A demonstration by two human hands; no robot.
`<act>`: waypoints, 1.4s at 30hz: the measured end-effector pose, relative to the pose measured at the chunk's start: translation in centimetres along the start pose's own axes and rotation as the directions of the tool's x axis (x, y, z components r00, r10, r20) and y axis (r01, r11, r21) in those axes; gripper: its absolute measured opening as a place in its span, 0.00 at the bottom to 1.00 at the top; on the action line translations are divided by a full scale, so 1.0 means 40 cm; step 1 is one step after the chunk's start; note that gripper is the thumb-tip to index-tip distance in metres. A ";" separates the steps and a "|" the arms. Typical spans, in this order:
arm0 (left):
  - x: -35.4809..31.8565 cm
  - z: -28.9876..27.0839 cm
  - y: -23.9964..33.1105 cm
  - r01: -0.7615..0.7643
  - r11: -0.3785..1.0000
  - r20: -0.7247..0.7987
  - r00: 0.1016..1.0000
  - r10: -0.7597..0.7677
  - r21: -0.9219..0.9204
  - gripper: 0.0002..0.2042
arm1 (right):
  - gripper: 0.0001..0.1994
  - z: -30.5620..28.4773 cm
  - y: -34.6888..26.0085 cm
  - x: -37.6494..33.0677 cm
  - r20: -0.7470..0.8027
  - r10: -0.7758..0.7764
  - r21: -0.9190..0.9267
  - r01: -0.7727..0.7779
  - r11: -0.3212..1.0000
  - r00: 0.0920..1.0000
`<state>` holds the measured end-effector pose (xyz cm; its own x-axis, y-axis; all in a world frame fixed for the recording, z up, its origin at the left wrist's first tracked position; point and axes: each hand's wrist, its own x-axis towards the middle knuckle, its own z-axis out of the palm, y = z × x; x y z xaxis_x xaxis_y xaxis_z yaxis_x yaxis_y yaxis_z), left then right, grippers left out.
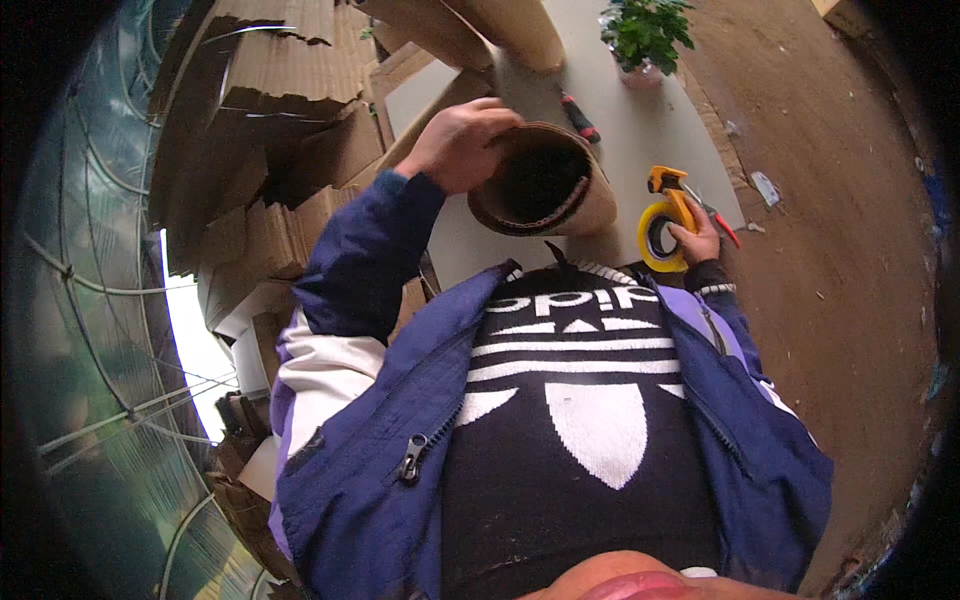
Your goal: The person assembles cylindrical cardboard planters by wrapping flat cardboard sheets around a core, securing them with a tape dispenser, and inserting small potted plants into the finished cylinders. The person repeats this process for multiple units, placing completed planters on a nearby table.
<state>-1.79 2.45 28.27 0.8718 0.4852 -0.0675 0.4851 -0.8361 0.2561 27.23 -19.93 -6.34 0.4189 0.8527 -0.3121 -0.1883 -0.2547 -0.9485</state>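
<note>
A rolled cardboard tube [598,205] stands on the pale table in front of me, its round opening facing up and its inside dark. One cardboard edge overlaps along the opening's right side. At the upper left of its rim, my left hand [462,145] is closed with the fingers bent over the edge. My right hand [700,240], to the right of the tube, grips a yellow tape dispenser [682,208] carrying a yellow-edged roll of tape [650,225]. Red-handled scissors [724,226] lie just beyond that hand, partly hidden.
A red-and-black handled tool [580,119] lies behind the tube. Potted green plant [648,38] stands at the table's far right. More cardboard rolls [515,35] are at the back. Stacked cardboard [290,70] crowds the left; brown ground [830,200] extends to the right.
</note>
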 end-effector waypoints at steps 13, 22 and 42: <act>-0.245 0.093 0.090 0.311 0.821 -0.215 0.865 -0.453 -0.479 0.28 | 0.34 0.144 -0.397 0.073 0.376 -0.341 0.446 0.154 0.882 0.861; -0.315 0.106 0.181 0.246 0.837 -0.123 0.930 -0.345 -0.489 0.35 | 0.33 0.246 -0.533 0.088 0.592 -0.334 0.409 0.084 0.909 0.734; -0.210 0.197 0.131 -0.048 -0.413 0.209 0.806 -0.554 -0.909 0.20 | 0.29 0.289 -0.669 0.047 0.848 -0.392 0.180 0.501 0.846 0.357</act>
<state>-6.06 -8.01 22.58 0.4477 0.8007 -0.3980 -0.3042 0.5550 0.7742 22.80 -6.26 19.07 -0.5297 0.7911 0.3059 -0.1093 0.2940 -0.9495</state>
